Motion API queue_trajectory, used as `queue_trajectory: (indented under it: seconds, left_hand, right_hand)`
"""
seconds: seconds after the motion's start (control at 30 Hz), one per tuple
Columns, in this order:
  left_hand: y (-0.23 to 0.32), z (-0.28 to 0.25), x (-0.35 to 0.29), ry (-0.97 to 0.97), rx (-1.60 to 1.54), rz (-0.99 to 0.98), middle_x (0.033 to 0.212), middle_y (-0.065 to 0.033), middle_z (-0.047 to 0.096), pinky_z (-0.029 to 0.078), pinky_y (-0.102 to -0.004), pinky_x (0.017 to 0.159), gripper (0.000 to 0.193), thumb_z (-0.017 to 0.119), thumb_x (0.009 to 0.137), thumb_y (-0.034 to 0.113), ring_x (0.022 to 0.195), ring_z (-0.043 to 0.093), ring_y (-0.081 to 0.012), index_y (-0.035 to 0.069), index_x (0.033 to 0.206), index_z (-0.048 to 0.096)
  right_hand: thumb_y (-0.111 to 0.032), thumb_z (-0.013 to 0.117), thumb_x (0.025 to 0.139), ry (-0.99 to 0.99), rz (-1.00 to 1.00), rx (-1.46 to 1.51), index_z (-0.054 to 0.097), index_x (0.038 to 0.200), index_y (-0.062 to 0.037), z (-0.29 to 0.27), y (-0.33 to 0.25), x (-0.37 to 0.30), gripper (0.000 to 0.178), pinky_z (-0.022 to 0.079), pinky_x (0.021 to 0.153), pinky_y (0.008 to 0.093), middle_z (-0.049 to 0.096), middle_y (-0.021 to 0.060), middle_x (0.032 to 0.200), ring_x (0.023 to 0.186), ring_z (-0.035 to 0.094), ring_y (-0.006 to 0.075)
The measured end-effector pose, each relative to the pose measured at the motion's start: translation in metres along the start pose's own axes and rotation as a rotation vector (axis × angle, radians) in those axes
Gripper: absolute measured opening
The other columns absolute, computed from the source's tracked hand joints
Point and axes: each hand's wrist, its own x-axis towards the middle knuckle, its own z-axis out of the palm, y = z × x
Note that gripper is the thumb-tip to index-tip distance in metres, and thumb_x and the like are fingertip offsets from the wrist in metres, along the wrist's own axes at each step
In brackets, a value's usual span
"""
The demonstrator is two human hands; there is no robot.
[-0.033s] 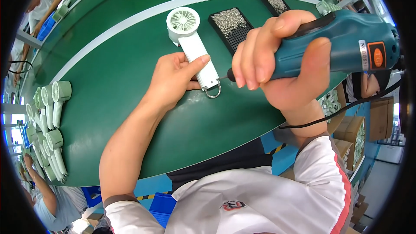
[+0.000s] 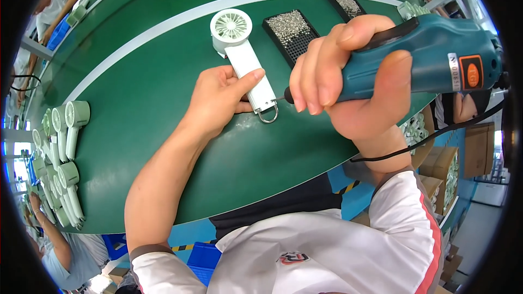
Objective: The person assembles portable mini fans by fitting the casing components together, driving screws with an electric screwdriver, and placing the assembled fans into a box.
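A white handheld fan [image 2: 250, 71] with a round slatted head lies tilted on the green table. My left hand [image 2: 218, 95] is closed round its handle, thumb on top. A metal loop [image 2: 268, 115] sticks out from the handle's lower end. In my right hand [image 2: 348, 76] is a teal electric screwdriver [image 2: 419, 57], held nearly level with its fingers wrapped round the body. The thin bit [image 2: 280, 98] points left and reaches the side of the handle near the loop. Whether a screw sits at the bit's tip is too small to tell.
Beyond my right hand stand a black screw tray [image 2: 289, 30] and a second tray [image 2: 346, 4], both with small screws. Several pale green fans [image 2: 68, 174] lie at the table's left. A black cord [image 2: 430, 139] hangs by my right forearm. Co-workers [image 2: 60, 8] are at the left.
My right hand and the electric screwdriver have shifted very slightly left. The fan and my left hand stay in place.
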Motion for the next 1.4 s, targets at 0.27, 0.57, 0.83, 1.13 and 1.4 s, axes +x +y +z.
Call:
queue_trajectory:
  seconds: [0.27,0.57,0.83,1.13,1.4]
  left_hand:
    - [-0.002,-0.001,0.000,-0.037,-0.036,0.019,0.099,-0.0159,0.073,0.064,-0.0351,0.076,0.036,0.071,0.098,0.023,0.087,0.075,-0.0221,-0.011,0.110,0.064]
    - [0.000,0.000,0.000,-0.037,-0.060,0.016,0.100,-0.0163,0.073,0.065,-0.0365,0.077,0.036,0.072,0.097,0.022,0.088,0.075,-0.0229,-0.011,0.111,0.064]
    - [-0.001,0.000,0.000,-0.029,-0.055,0.016,0.099,-0.0158,0.073,0.065,-0.0352,0.075,0.036,0.072,0.097,0.022,0.085,0.075,-0.0220,-0.011,0.110,0.065]
    - [0.002,0.001,-0.003,-0.018,-0.021,0.025,0.098,-0.0161,0.074,0.065,-0.0344,0.074,0.035,0.072,0.097,0.022,0.084,0.075,-0.0212,-0.012,0.108,0.066]
    - [0.002,0.002,0.000,-0.020,-0.048,0.046,0.096,-0.0175,0.073,0.065,-0.0356,0.072,0.035,0.071,0.097,0.017,0.083,0.074,-0.0214,-0.015,0.107,0.064]
  right_hand:
    - [-0.054,0.044,0.106,-0.040,0.076,-0.113,0.052,0.120,-0.0096,0.007,0.002,-0.004,0.047,0.050,0.049,0.0361,0.055,0.0040,0.067,0.052,0.051,0.0166]
    - [-0.054,0.047,0.105,-0.025,0.096,-0.130,0.051,0.119,-0.0096,0.005,0.005,-0.006,0.046,0.050,0.049,0.0364,0.055,0.0044,0.067,0.053,0.052,0.0173]
    - [-0.052,0.048,0.106,-0.030,0.098,-0.166,0.051,0.117,-0.0093,0.006,0.006,-0.008,0.044,0.050,0.049,0.0363,0.055,0.0046,0.067,0.052,0.052,0.0170]
    - [-0.046,0.054,0.105,-0.090,0.153,-0.145,0.050,0.110,-0.0078,0.012,0.007,-0.004,0.039,0.049,0.050,0.0353,0.055,0.0061,0.067,0.053,0.052,0.0171]
    - [-0.035,0.052,0.106,-0.128,0.150,-0.117,0.048,0.104,-0.0064,0.014,0.015,-0.003,0.029,0.049,0.050,0.0350,0.054,0.0075,0.068,0.053,0.051,0.0170]
